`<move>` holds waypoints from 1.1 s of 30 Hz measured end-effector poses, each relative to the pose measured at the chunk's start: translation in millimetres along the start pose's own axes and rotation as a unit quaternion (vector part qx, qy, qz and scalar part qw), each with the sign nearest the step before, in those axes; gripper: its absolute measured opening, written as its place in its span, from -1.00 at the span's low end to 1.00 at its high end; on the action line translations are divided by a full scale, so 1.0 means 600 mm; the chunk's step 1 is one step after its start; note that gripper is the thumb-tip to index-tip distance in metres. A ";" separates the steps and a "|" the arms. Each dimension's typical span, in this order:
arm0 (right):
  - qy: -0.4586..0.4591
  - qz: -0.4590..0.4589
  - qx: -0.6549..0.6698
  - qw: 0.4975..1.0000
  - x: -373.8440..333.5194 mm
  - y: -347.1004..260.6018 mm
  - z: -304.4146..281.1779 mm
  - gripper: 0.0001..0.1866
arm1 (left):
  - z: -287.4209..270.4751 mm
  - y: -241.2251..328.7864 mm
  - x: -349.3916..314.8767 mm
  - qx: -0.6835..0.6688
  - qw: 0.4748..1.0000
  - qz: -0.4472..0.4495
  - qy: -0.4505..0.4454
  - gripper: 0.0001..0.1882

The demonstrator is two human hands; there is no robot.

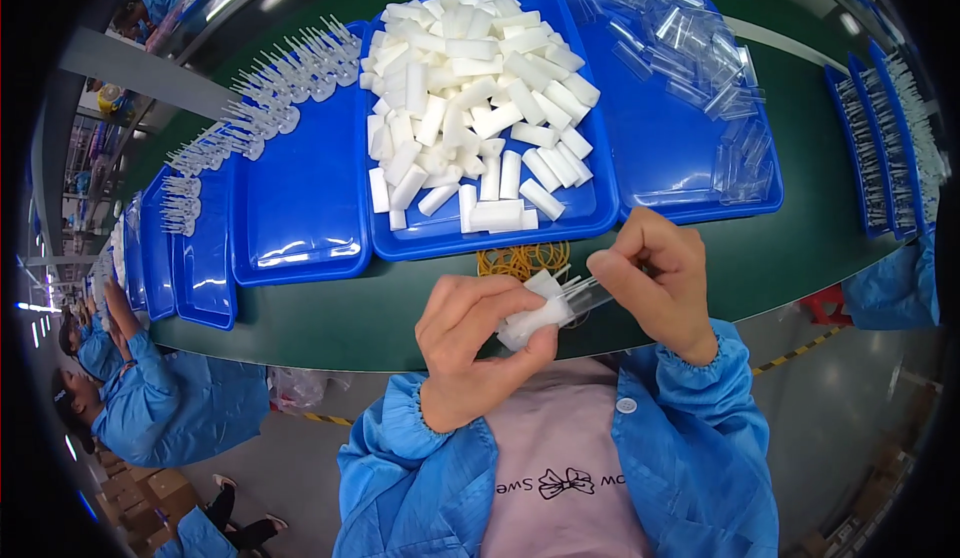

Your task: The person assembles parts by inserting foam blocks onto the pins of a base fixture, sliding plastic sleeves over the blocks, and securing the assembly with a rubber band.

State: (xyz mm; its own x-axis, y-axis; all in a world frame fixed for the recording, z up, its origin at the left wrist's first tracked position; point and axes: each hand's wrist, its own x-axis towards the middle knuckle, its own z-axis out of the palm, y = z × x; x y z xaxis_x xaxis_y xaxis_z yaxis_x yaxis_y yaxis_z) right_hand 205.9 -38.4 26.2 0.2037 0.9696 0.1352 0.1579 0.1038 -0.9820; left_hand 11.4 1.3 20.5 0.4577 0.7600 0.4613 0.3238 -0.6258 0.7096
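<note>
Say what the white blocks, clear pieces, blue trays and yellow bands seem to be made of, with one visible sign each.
White blocks: probably foam, matt; even white with no glare.
Clear pieces: likely thin plastic, glossy; see-through with bright glints.
Blue trays: apparently moulded plastic, smooth and shiny; rounded corners and light reflections.
Yellow bands: perhaps rubber, finish unclear; thin tangled loops.

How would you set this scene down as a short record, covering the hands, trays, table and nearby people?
Left hand: pinches a white block between thumb and fingers
Right hand: beside that block, fingertips drawn together; its grip is unclear
Middle tray: blue, heaped with white blocks
Right tray: blue, holding see-through plastic pieces
Left tray: blue, thin white stems along its far side
Table: green, yellow bands near the middle tray
Nearby: co-worker in blue at left
</note>
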 end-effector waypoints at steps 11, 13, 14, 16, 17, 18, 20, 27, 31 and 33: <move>-0.031 0.099 0.166 0.981 0.007 0.012 0.021 -0.72 | -0.013 -0.002 -0.001 0.089 0.993 0.076 0.007 -0.70; -0.020 0.097 0.157 0.983 0.008 0.012 0.023 -0.71 | -0.011 -0.002 0.001 0.108 0.991 0.084 -0.003 -0.70; -0.017 0.077 0.114 0.990 0.008 0.010 0.025 -0.70 | -0.010 -0.002 0.002 0.125 0.989 0.084 -0.006 -0.71; -0.004 0.060 0.075 0.995 0.011 0.005 0.025 -0.69 | -0.009 0.000 0.005 0.140 0.986 0.089 -0.018 -0.71; -0.012 0.064 0.062 0.996 0.013 0.001 0.024 -0.69 | -0.009 0.002 0.005 0.147 0.985 0.089 -0.013 -0.71; -0.019 0.067 0.050 0.996 0.014 0.000 0.024 -0.68 | -0.010 0.003 0.006 0.153 0.984 0.089 -0.007 -0.71; -0.019 0.072 0.085 0.994 0.016 0.008 0.024 -0.68 | -0.013 0.005 0.008 0.165 0.981 0.104 -0.008 -0.71; 0.009 0.071 0.094 0.993 0.010 0.027 0.025 -0.68 | 0.002 -0.001 0.006 0.134 0.988 0.072 0.000 -0.60; -0.009 0.061 0.053 0.997 0.015 0.028 0.008 -0.68 | 0.005 -0.014 0.001 0.111 0.990 0.085 -0.011 -0.57; -0.034 0.090 0.106 0.990 0.016 0.026 -0.004 -0.71 | 0.001 -0.018 0.003 0.105 0.985 0.136 -0.009 -0.50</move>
State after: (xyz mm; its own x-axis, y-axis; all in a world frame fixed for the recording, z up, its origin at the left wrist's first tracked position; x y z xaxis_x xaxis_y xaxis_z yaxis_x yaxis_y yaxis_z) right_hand 212.8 -27.8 12.7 0.1427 0.9887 -0.0460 -0.0820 -0.0345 -0.9960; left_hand 9.3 9.5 13.2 0.5644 0.5577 0.6086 0.3511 -0.8294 0.4345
